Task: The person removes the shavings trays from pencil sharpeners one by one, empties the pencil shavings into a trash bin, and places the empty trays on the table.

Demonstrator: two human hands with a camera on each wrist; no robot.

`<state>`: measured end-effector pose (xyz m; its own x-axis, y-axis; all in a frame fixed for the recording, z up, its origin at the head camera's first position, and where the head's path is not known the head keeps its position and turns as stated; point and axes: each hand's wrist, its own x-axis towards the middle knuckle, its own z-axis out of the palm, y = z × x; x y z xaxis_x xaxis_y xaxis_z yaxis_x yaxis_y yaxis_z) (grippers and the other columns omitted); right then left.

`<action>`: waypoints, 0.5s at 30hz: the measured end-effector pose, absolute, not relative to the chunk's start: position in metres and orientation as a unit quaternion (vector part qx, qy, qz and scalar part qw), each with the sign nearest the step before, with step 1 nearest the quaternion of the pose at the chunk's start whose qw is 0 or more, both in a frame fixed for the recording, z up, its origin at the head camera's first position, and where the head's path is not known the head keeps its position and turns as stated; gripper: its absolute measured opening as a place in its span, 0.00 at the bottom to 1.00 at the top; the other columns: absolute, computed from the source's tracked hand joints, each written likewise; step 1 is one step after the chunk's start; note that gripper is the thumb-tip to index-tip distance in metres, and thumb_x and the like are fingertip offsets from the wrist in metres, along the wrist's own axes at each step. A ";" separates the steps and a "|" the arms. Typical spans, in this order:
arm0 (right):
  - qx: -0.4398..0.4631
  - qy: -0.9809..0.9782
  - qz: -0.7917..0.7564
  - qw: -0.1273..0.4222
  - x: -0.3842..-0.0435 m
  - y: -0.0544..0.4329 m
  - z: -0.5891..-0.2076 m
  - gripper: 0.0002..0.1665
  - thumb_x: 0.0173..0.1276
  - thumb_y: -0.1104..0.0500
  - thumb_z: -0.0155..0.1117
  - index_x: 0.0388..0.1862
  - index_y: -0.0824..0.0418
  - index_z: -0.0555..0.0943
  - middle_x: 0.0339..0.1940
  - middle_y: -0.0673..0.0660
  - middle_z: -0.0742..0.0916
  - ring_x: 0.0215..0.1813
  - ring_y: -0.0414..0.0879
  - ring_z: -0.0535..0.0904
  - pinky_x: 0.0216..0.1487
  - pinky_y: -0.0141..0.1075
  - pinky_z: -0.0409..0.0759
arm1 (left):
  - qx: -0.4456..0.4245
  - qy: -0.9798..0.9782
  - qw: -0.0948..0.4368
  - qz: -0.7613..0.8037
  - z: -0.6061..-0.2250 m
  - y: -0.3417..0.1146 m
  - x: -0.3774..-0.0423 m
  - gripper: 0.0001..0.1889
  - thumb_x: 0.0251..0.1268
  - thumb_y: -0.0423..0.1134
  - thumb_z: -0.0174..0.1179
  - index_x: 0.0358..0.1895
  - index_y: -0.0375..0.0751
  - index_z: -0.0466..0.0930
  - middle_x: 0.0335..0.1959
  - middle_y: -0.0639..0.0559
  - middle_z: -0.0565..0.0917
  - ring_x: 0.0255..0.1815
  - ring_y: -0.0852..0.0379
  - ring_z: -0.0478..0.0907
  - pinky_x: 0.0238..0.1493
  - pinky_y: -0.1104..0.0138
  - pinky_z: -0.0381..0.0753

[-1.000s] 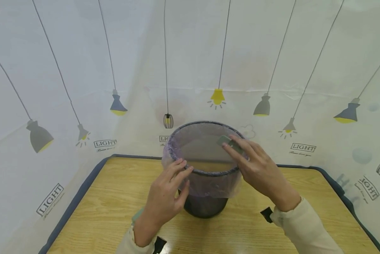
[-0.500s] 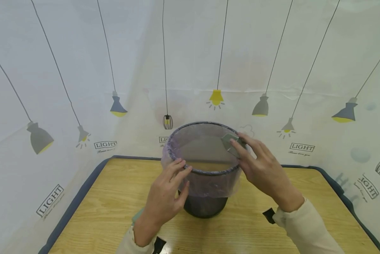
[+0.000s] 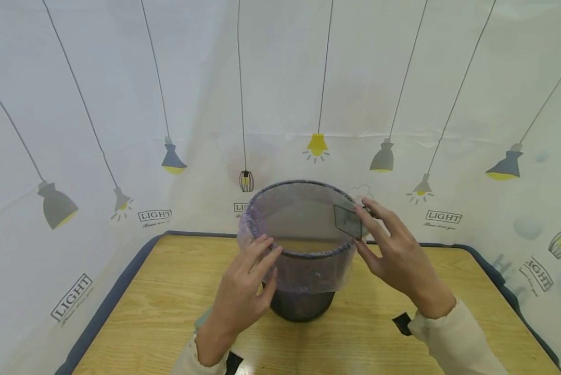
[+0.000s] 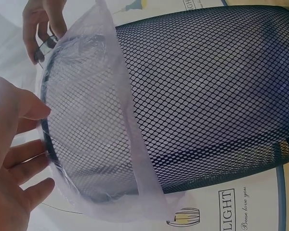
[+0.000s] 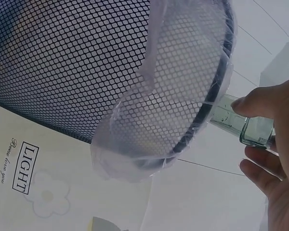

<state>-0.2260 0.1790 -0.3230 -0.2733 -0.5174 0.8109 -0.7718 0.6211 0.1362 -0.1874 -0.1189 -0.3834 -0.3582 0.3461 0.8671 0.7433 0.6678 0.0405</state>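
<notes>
A black mesh wastebasket [image 3: 301, 304] stands upright on the wooden table [image 3: 144, 312], lined with a thin clear plastic bag [image 3: 308, 271] folded over its rim. My left hand [image 3: 257, 265] rests straight fingers on the near rim, thumb against the bag outside. My right hand [image 3: 393, 250] pinches a small translucent green piece [image 3: 347, 221] at the rim's right side. The right wrist view shows that piece [image 5: 241, 126] between thumb and fingers [image 5: 260, 103], touching the bag's edge [image 5: 178, 86]. In the left wrist view my left hand [image 4: 12, 163] lies spread against the lined rim [image 4: 91, 120].
A white curtain printed with hanging lamps [image 3: 315, 146] closes off the back and both sides close behind the basket. The table has a dark blue border [image 3: 121, 276]. Bare wood lies to the left and right of the basket.
My right hand has shifted slightly right and down along the rim, turning the green piece more on edge. The left hand and basket have stayed put.
</notes>
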 end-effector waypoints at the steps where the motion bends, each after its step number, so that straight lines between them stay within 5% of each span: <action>1: 0.408 -0.788 0.146 0.439 -0.226 0.180 -0.323 0.32 0.80 0.47 0.46 0.69 0.70 0.69 0.66 0.70 0.74 0.63 0.62 0.74 0.53 0.46 0.76 | -0.342 -0.794 0.452 -0.219 -0.383 -0.119 -0.187 0.25 0.54 0.28 0.65 0.59 0.34 0.79 0.60 0.37 0.79 0.63 0.41 0.75 0.62 0.51 0.77; 5: 0.404 -0.784 0.162 0.443 -0.224 0.184 -0.325 0.34 0.79 0.46 0.47 0.68 0.73 0.70 0.65 0.70 0.75 0.62 0.62 0.75 0.53 0.41 0.74 | -0.338 -0.795 0.454 -0.219 -0.384 -0.119 -0.187 0.24 0.57 0.30 0.63 0.60 0.35 0.79 0.61 0.37 0.78 0.64 0.40 0.74 0.65 0.50 0.74; 11: 0.408 -0.771 0.190 0.450 -0.223 0.187 -0.327 0.34 0.79 0.46 0.49 0.67 0.74 0.71 0.63 0.71 0.76 0.60 0.62 0.76 0.68 0.22 0.62 | -0.335 -0.789 0.462 -0.226 -0.384 -0.119 -0.187 0.23 0.60 0.31 0.60 0.60 0.35 0.79 0.61 0.35 0.78 0.65 0.39 0.73 0.69 0.49 0.68; 15: 0.405 -0.769 0.201 0.451 -0.222 0.190 -0.328 0.35 0.78 0.44 0.50 0.66 0.74 0.71 0.61 0.72 0.77 0.59 0.62 0.76 0.71 0.21 0.58 | -0.335 -0.786 0.466 -0.228 -0.384 -0.119 -0.186 0.22 0.62 0.32 0.59 0.61 0.35 0.78 0.61 0.35 0.78 0.65 0.38 0.73 0.70 0.49 0.68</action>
<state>-0.2222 0.1901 -0.3284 -0.2651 -0.4410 0.8575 -0.8042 0.5917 0.0557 -0.1860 -0.1193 -0.3844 -0.3404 0.3143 0.8862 0.7403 0.6706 0.0465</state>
